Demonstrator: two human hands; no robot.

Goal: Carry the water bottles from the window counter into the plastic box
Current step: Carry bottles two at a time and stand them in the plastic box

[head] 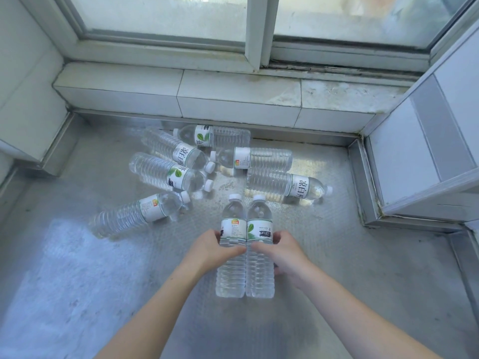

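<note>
Two clear water bottles with white caps are held side by side, touching, above the metal counter [77, 268]. My left hand [211, 248] grips the left bottle [232, 270] at its waist. My right hand [282, 251] grips the right bottle [260, 270] the same way. Several more bottles lie on their sides further back: one at the left [134, 215], two angled ones [166, 172] [173, 149], one by the tiled step [215, 136], one in the middle [256, 158] and one at the right [287, 186]. The plastic box is not in view.
A white tiled step [207, 97] and a sliding window [259, 29] close off the far side. Tiled walls stand at the left [28, 99] and right [425, 141], each with a raised metal edge at its foot.
</note>
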